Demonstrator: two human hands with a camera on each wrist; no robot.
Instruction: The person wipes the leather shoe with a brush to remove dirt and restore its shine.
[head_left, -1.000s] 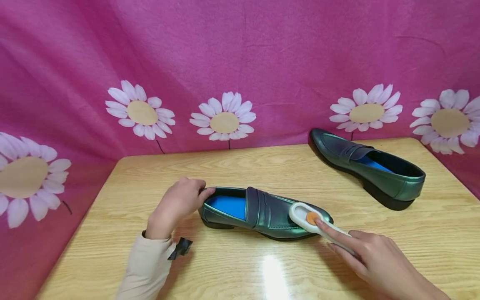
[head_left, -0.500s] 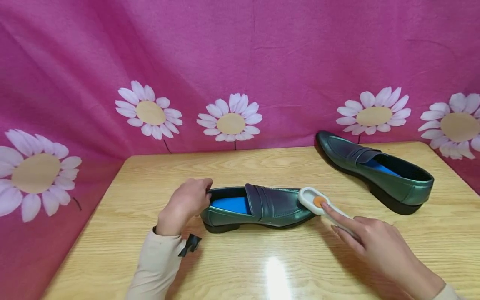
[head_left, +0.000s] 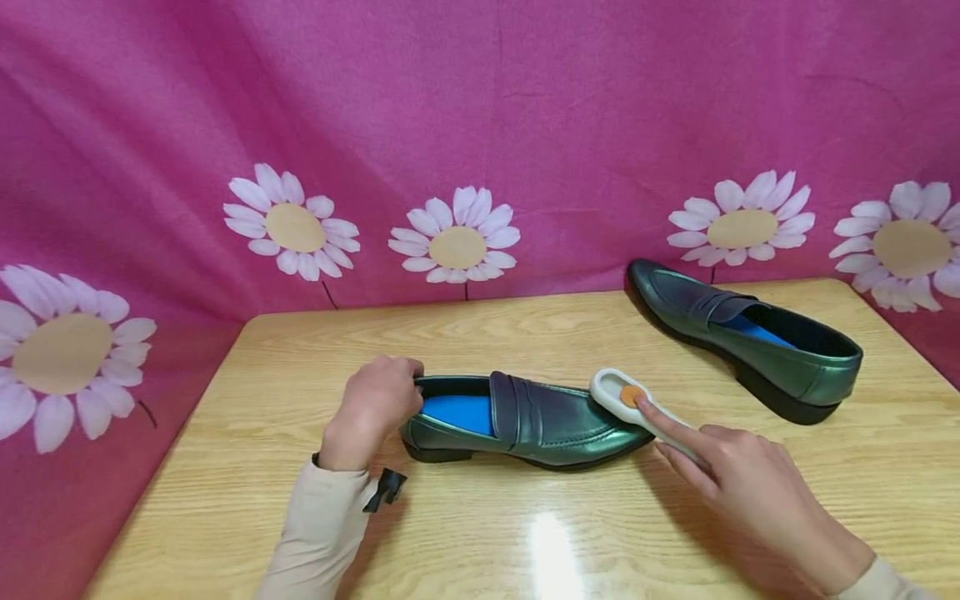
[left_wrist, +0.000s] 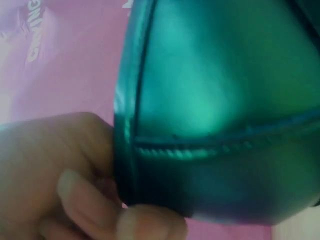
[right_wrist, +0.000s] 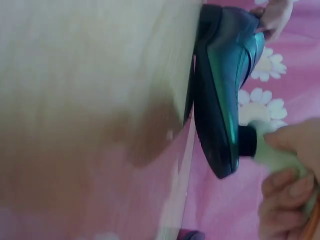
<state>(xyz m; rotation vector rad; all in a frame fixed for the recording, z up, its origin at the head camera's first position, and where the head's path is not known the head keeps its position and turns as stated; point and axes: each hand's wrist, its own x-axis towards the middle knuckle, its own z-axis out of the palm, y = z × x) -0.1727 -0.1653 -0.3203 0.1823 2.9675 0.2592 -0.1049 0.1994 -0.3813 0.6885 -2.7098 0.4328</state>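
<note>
A dark green-purple loafer (head_left: 577, 425) with a blue insole (head_left: 457, 414) lies across the middle of the table, toe to the right. My left hand (head_left: 377, 408) grips its heel end at the collar; in the left wrist view the fingertips (left_wrist: 152, 222) curl against the heel's edge. In my right hand (head_left: 750, 483) is a white-handled brush (head_left: 615, 400) with an orange button (head_left: 632, 396), the index finger pressing on that button. Dark bristles (right_wrist: 247, 141) meet the loafer's toe in the right wrist view.
The matching loafer (head_left: 750, 337) stands at the back right of the wooden table (head_left: 375, 333), toe angled toward the back. Behind the table hangs a magenta cloth (head_left: 480, 125) printed with white daisies. Light glares off the table front.
The brush has shifted from the middle of the toe toward its far side. My left hand still holds the heel, its thumb no longer showing inside the collar. The loafer has shifted and tilted slightly.
</note>
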